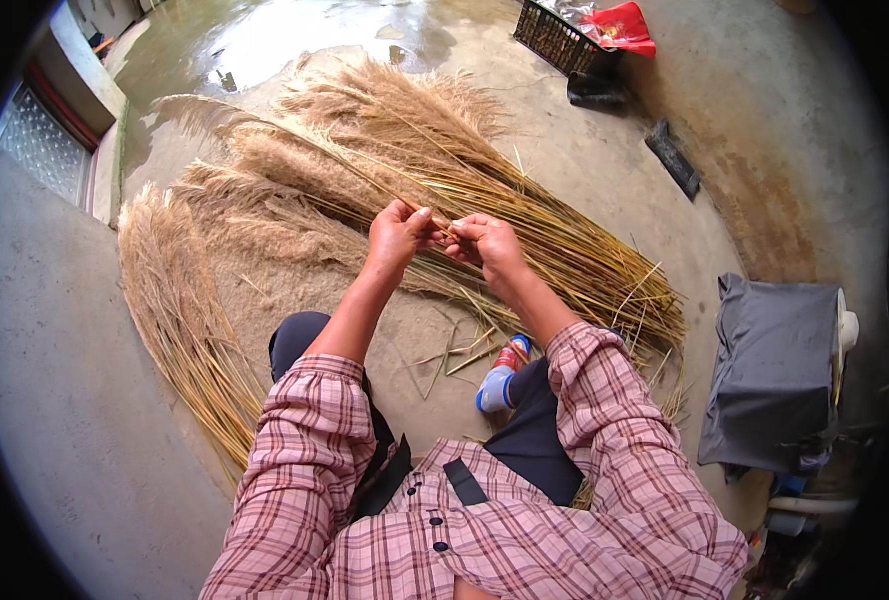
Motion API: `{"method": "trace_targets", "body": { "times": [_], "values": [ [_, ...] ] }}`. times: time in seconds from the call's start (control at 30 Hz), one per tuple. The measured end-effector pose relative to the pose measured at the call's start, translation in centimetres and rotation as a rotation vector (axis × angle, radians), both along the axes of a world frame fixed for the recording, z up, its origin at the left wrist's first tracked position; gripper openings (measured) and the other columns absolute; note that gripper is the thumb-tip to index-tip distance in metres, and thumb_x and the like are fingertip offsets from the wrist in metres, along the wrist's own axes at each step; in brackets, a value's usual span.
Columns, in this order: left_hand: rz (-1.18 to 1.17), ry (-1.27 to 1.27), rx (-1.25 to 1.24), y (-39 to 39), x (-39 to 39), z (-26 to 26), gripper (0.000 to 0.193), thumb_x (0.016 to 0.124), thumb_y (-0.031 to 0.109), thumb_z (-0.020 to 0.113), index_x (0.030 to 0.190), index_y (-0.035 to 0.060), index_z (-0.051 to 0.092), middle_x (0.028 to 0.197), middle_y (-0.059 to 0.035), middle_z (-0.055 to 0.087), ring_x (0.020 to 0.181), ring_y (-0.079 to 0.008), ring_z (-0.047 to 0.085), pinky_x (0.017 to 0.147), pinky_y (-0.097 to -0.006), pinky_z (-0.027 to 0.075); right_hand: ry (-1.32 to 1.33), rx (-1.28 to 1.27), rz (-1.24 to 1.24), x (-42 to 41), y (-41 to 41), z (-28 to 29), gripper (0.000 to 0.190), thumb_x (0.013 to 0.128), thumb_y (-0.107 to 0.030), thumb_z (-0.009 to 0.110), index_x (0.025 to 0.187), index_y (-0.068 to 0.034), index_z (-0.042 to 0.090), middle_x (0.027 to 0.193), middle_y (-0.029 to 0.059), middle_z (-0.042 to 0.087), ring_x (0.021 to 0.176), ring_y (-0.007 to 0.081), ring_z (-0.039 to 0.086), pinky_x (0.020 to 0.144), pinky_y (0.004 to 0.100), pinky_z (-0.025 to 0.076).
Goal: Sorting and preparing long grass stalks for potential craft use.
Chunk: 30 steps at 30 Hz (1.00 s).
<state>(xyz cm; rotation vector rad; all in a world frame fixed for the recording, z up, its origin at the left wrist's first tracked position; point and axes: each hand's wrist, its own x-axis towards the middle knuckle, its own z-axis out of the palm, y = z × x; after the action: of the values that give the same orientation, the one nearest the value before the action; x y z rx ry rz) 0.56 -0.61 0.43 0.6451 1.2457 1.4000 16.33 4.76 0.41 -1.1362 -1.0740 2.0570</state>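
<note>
Between both hands I hold a plumed reed stalk [365,172], its feathery head pointing to the upper left. My left hand [403,234] pinches the stem between thumb and fingers. Close beside it, my right hand [485,244] grips the stem's lower end with the fingertips. Beneath the hands lies a large heap of reed stalks [564,232], the bare stems towards the right and the fluffy plumes [399,105] towards the upper left. A smaller bundle of plumed stalks [181,300] rests on the floor at my left, beside the wall.
Broken stem pieces [474,352] litter the concrete floor [407,352] near my foot. A black plastic crate [564,37] with a red bag [624,26] stands at the upper right. Dark cloth covers a box-like object [774,367] at right. Wet floor [279,45] shines at the top.
</note>
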Motion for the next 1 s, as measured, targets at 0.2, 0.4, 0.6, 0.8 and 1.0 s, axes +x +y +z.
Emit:
{"method": "trace_targets", "body": {
  "times": [0.2,0.4,0.6,0.8,1.0],
  "values": [
    [0.106,-0.041,-0.012,-0.2,-0.1,0.6,0.013,0.092,0.014,0.051,0.09,0.0015,0.048,0.083,-0.0138,0.065,0.071,-0.0202,0.066,0.058,-0.0272,0.055,0.026,0.04,-0.236,0.1,1.4,-0.9,0.014,0.092,-0.011,0.05,0.081,-0.001,0.052,0.071,0.0092,0.058,0.056,0.0168,0.058,0.054,0.0326,0.055],
    [0.365,-0.125,-0.016,-0.3,-2.5,0.3,0.013,0.093,0.01,0.046,0.091,-0.0028,0.045,0.084,-0.0188,0.062,0.07,-0.0272,0.066,0.058,-0.0312,0.059,0.274,-0.16,-0.499,4.1,6.3,-1.6,0.023,0.094,-0.017,0.046,0.074,-0.007,0.043,0.056,0.0003,0.04,0.043,0.0105,0.038,0.049,0.0344,0.05],
    [0.602,-0.123,0.019,-0.7,-7.0,0.3,0.009,0.093,0.006,0.044,0.091,-0.0024,0.04,0.083,-0.0177,0.059,0.067,-0.0256,0.064,0.056,-0.0337,0.059,0.172,-0.041,-0.822,10.4,10.3,-0.4,0.018,0.078,0.008,0.035,0.071,-0.008,0.042,0.055,0.0007,0.035,0.041,0.0095,0.028,0.037,0.0246,0.025],
    [0.64,-0.148,0.0,-0.9,-9.3,-0.1,0.011,0.094,0.009,0.044,0.091,-0.0017,0.04,0.083,-0.0168,0.058,0.067,-0.0263,0.064,0.058,-0.0363,0.06,0.379,0.19,-0.969,19.9,13.6,-2.5,0.016,0.093,-0.016,0.05,0.08,-0.007,0.053,0.066,0.0019,0.052,0.055,0.0123,0.05,0.057,0.0286,0.052],
    [0.646,-0.145,0.009,-0.9,-8.9,0.1,0.012,0.094,0.009,0.045,0.09,-0.0021,0.041,0.083,-0.0166,0.058,0.07,-0.028,0.064,0.061,-0.0379,0.06,-0.271,0.77,-0.081,9.9,7.2,2.9,0.067,0.079,-0.036,0.069,0.126,0.003,0.04,0.108,0.0172,0.06,0.103,0.0277,0.058,0.099,0.037,0.039]
  ]
}}
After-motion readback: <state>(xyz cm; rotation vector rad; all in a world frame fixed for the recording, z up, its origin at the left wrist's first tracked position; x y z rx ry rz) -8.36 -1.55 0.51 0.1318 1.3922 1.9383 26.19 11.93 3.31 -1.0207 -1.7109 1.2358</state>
